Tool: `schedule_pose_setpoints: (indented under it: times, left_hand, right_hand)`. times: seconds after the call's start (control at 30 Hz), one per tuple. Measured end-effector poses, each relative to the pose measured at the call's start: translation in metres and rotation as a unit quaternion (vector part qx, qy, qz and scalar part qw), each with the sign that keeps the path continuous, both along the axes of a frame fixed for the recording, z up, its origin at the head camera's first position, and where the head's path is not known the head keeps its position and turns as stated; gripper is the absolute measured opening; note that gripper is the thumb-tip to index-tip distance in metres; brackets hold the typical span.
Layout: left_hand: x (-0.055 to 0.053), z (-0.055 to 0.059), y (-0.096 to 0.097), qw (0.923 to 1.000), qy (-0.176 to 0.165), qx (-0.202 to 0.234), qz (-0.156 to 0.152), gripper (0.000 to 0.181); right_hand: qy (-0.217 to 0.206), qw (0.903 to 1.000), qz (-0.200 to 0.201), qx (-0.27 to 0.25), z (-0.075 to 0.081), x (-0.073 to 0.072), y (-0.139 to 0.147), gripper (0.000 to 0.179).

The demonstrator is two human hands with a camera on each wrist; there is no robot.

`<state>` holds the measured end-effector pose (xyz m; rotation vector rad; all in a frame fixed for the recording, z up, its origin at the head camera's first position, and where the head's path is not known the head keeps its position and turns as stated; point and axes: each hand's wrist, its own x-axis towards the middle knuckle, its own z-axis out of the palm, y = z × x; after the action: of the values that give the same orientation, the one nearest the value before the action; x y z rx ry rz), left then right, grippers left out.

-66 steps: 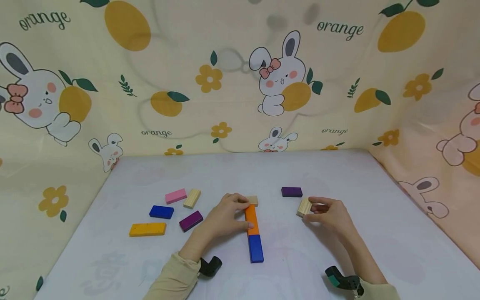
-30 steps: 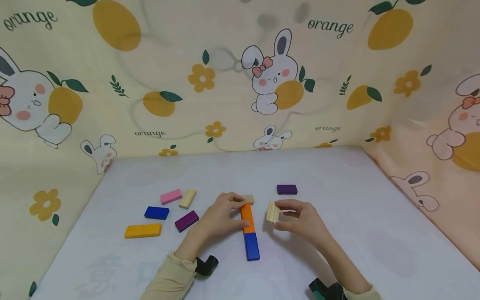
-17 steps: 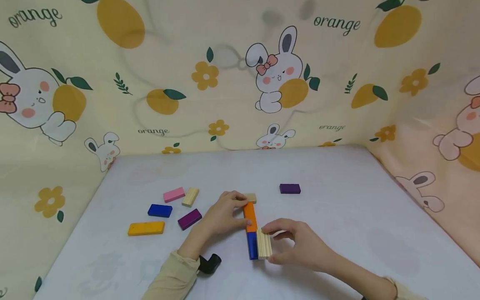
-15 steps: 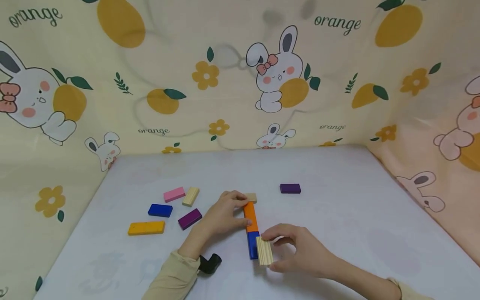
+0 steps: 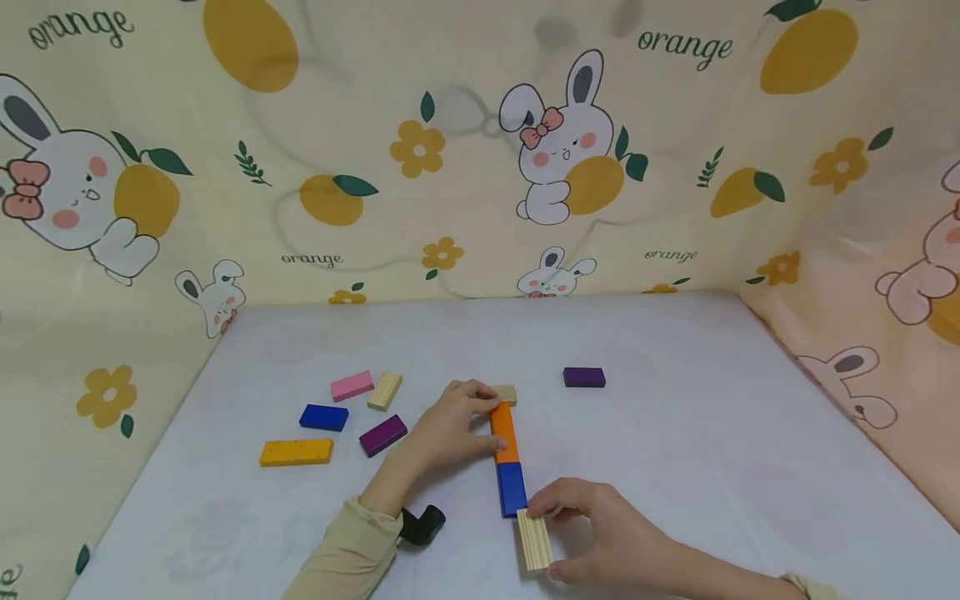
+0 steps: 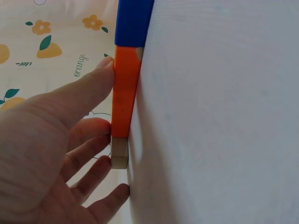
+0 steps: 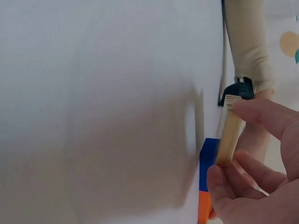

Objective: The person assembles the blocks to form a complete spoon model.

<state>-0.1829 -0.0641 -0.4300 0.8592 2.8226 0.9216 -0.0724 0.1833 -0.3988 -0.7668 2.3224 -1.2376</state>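
A row of blocks runs toward me in the head view: a plain wooden block, an orange block and a blue block. My left hand rests its thumb and forefinger on the orange block, as the left wrist view also shows. Between thumb and fingers, my right hand pinches a striped wooden block at the near end of the blue one. In the right wrist view that wooden block is held off the table; whether it touches the blue block I cannot tell.
Loose blocks lie on the left of the white table: pink, wooden, blue, purple and yellow. A dark purple block is at the back right. A patterned cloth stands behind.
My right hand has carried the striped wooden block leftward from beside the dark purple block, then toward me along the blue block. The left hand keeps its place on the row.
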Motion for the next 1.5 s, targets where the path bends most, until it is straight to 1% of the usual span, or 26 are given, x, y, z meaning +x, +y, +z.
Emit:
schedule_pose_setpoints:
  times: [0.1, 0.23, 0.37, 0.53, 0.6, 0.67, 0.73, 0.93, 1.03, 1.27, 1.5]
  left_hand:
    - [0.000, 0.000, 0.001, 1.0000, -0.001, -0.002, 0.002, 0.061]
    - [-0.001, -0.002, 0.001, 1.0000, 0.002, -0.009, 0.004, 0.062]
    - [-0.001, -0.004, 0.001, 0.9999, 0.002, -0.013, 0.004, 0.062]
    - [-0.001, -0.003, 0.001, 0.9999, -0.004, -0.010, 0.006, 0.062]
    - [0.000, -0.002, 0.000, 0.9999, -0.004, -0.010, 0.006, 0.062]
    - [0.000, -0.002, 0.000, 0.9999, -0.005, -0.009, 0.006, 0.062]
    - [0.000, -0.002, 0.000, 0.9999, -0.004, -0.009, 0.006, 0.062]
    - [0.001, -0.002, 0.000, 0.9999, -0.009, -0.006, 0.010, 0.063]
    - [0.001, -0.003, 0.000, 0.9999, -0.006, -0.007, 0.010, 0.063]
    - [0.000, -0.005, 0.000, 1.0000, -0.003, -0.005, 0.005, 0.063]
    - [0.001, -0.002, -0.001, 0.9999, -0.009, -0.001, 0.006, 0.063]
  right_hand:
    - [-0.005, 0.9999, -0.001, 0.009, -0.001, 0.001, -0.001, 0.046]
    - [0.002, 0.9998, 0.002, 0.020, -0.006, 0.002, -0.001, 0.047]
    - [0.007, 0.9988, -0.002, 0.048, -0.010, 0.001, -0.003, 0.048]
    - [-0.001, 0.9975, -0.014, 0.069, -0.013, 0.001, -0.008, 0.052]
    - [-0.013, 0.9972, -0.023, 0.070, -0.013, 0.001, -0.009, 0.055]
    - [-0.016, 0.9969, -0.027, 0.073, -0.013, 0.001, -0.010, 0.058]
    - [-0.012, 0.9968, -0.026, 0.074, -0.014, 0.001, -0.011, 0.059]
    - [0.005, 0.9983, -0.016, 0.056, -0.017, 0.001, -0.013, 0.059]
    - [0.006, 0.9984, -0.015, 0.054, -0.017, 0.001, -0.015, 0.059]
    - [0.002, 0.9984, -0.019, 0.053, -0.018, 0.001, -0.016, 0.065]
    - [0.003, 0.9982, -0.016, 0.057, -0.017, 0.000, -0.017, 0.065]
